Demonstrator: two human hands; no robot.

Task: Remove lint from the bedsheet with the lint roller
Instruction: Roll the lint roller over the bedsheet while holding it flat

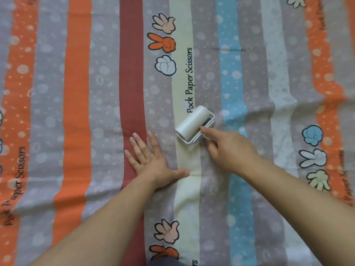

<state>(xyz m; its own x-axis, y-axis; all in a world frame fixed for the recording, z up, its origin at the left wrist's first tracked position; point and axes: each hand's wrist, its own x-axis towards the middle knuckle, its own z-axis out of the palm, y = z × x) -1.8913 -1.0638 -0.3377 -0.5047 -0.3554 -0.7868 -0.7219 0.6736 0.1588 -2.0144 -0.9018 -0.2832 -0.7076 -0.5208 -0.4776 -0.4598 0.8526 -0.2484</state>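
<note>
Left grip (151,162) splayed flat on 1 bedsheet (76,93); right grip (230,152) seemingly holds 1 lint roller (194,121).

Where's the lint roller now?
In the head view, the lint roller sits on the bedsheet right of centre, on the pale yellow stripe below the printed words. The right hand holds its handle; the left hand lies flat to its lower left.
</note>
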